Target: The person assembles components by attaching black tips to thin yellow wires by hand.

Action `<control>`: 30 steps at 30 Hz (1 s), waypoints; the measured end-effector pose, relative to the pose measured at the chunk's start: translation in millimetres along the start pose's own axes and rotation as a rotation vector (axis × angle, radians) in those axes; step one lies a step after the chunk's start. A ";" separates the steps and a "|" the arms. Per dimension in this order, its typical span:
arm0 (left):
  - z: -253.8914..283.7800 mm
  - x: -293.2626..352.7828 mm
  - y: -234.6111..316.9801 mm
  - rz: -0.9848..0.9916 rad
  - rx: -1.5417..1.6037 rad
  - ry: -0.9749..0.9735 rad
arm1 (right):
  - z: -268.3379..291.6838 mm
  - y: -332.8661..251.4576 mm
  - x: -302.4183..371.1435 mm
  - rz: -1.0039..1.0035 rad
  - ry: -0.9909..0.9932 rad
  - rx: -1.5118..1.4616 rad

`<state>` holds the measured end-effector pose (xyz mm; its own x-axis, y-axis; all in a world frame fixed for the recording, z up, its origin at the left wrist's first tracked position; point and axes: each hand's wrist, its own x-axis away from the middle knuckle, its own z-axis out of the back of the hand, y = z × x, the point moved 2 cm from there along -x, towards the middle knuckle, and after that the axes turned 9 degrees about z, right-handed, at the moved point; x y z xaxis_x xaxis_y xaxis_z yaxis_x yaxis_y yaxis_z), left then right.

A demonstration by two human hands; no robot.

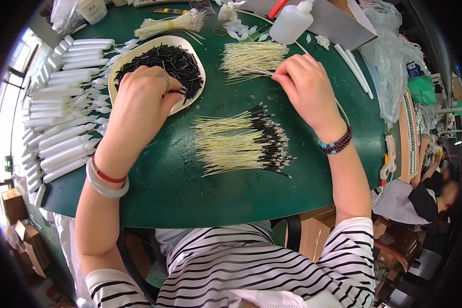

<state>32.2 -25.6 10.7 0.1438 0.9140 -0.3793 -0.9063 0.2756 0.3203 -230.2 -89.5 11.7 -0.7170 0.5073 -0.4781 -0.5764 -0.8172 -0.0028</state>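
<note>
My left hand (143, 95) reaches over a cream tray (200, 64) heaped with short black tubes (161, 59). Its thumb and index finger pinch together at the tray's right side, with a small black tube showing at the fingertips. My right hand (305, 84) pinches the end of a pale yellow wire at the right edge of a loose pile of such wires (251, 56). Between my forearms lies a bundle of yellow wires (223, 146); their right ends carry black sleeves and small clear tips.
White candle-shaped sticks (69, 138) with flame-like tips line the table's left side. Another wire bundle (172, 23) lies at the back. A white squeeze bottle (292, 23) stands by a grey box (339, 23). Two white tubes (354, 72) lie at right. Another person (428, 190) sits far right.
</note>
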 end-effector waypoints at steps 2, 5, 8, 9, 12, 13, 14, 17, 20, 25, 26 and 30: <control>-1.3 0.0 -0.2 0.010 0.032 -0.065 | 2.8 -7.5 -0.5 -0.030 -0.003 -0.046; -1.0 -0.5 2.3 0.034 0.001 -0.070 | 4.0 -13.6 2.8 -0.064 0.002 -0.147; -1.8 -3.1 5.8 0.029 -0.022 -0.046 | 6.5 -15.0 5.1 -0.060 0.017 -0.188; -1.3 -2.8 6.3 0.011 -0.029 -0.011 | 6.4 -15.8 5.5 -0.052 0.022 -0.177; 5.7 -3.3 6.1 0.037 0.036 0.017 | 20.7 -19.1 2.9 -0.142 -0.062 -0.145; 8.0 -2.8 8.1 0.040 0.034 0.017 | 24.3 -20.1 1.3 -0.140 -0.062 -0.148; 11.6 -1.3 11.6 0.066 0.098 0.066 | 27.9 -21.9 -0.6 -0.090 -0.020 -0.203; 16.4 2.8 31.5 0.101 0.431 0.066 | 32.6 -30.9 -4.4 0.019 0.027 -0.256; 12.5 5.3 47.7 -0.177 0.448 0.105 | 34.3 -41.7 -6.3 0.089 0.016 -0.253; -0.9 12.2 50.9 -0.210 0.467 -0.016 | 31.3 -51.8 -7.5 0.169 0.063 -0.273; -0.4 12.9 51.5 -0.200 0.522 -0.010 | 30.1 -56.6 -9.5 0.187 0.107 -0.298; 4.1 16.8 51.1 0.040 0.683 -0.079 | 31.2 -63.0 -8.1 0.150 0.113 -0.333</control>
<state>-10.1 5.1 24.2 0.1675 0.9392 -0.2999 -0.4619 0.3435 0.8177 -200.3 -33.6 43.2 -0.7253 0.3569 -0.5887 -0.2959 -0.9337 -0.2016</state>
